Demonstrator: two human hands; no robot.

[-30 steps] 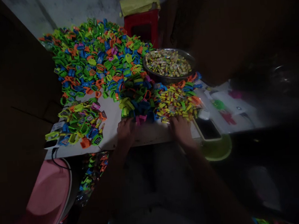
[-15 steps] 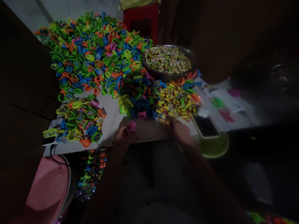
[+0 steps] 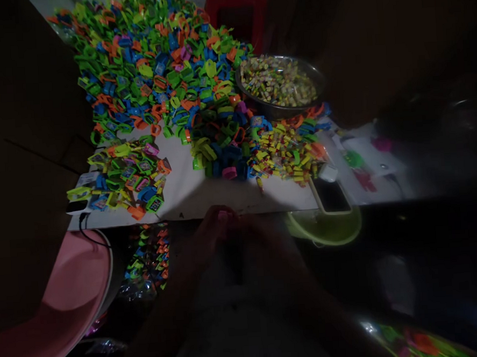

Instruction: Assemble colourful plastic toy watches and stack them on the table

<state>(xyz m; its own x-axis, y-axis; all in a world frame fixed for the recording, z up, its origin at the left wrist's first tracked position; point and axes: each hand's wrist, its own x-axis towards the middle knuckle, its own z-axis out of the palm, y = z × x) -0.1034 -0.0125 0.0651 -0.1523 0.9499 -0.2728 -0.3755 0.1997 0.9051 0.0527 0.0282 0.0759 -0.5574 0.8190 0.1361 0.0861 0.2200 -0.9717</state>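
Head view: before the flat white counter (image 3: 176,160), the bare left hand (image 3: 211,224) and dim right hand (image 3: 247,225) sit close together; the right grip's state cannot be told, the left clamps a pink plastic piece (image 3: 223,216) at its fingertips, between both hands.

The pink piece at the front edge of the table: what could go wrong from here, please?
The pink piece is in the left hand, right by the front edge of the table, so it could drop if the grip slips. The phone might be knocked off: its near end reaches that edge, with the green basin below. The lone yellow piece lies apart from the pile and could be swept away.
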